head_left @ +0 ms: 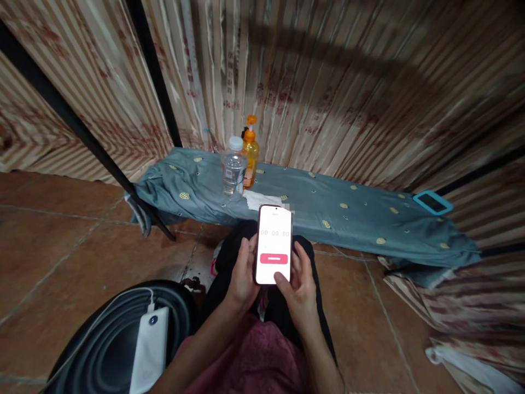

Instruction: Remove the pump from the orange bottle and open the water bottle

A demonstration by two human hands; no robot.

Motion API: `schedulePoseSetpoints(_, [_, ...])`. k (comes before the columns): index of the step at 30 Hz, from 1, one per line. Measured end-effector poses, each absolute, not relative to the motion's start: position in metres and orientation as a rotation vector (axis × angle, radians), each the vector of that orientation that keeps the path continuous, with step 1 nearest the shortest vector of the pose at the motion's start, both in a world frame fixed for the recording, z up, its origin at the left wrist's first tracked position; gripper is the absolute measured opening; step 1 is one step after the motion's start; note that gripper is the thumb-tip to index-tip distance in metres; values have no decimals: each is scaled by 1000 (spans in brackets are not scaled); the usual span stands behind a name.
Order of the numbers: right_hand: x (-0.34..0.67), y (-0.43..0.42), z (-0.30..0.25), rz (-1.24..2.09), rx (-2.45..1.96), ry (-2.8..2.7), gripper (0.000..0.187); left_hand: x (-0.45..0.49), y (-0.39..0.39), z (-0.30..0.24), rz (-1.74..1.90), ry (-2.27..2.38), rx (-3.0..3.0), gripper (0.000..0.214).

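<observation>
A smartphone with a lit white screen, a row of zeros and a red bar is held upright over my lap. My left hand wraps its left edge, fingers curled around it. My right hand cups the right side, and its thumb rests on the lower screen near the red bar. Beyond the phone lies a low bench covered in grey-blue cloth.
On the cloth stand a clear water bottle and an orange pump bottle, with a white paper beside them and a blue-cased phone at far right. A white power bank with cable lies on a black round stool. Striped curtains hang behind.
</observation>
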State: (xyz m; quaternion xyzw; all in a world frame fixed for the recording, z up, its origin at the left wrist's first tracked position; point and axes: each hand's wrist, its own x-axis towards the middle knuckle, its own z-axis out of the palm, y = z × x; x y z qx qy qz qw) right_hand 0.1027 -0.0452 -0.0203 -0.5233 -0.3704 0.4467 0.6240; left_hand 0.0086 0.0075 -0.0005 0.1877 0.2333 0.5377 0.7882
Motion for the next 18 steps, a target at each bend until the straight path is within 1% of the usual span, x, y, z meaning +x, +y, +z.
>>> schedulePoseSetpoints(2, [102,-47,-26,955,-1282,-871,86,15,12,-2,1163,508,396,52])
schedulePoseSetpoints(5, [106,-45,-33,847,-1394,-913,90,26,18,-3,1169,517,398,51])
schedulePoseSetpoints(12, [120,-33,-20,723,-1634,-1025,86,44,21,0,1126,434,489,60])
schedulePoseSetpoints(18, [128,-33,-11,683,-1738,-1046,82,52,21,0,1087,428,503,61])
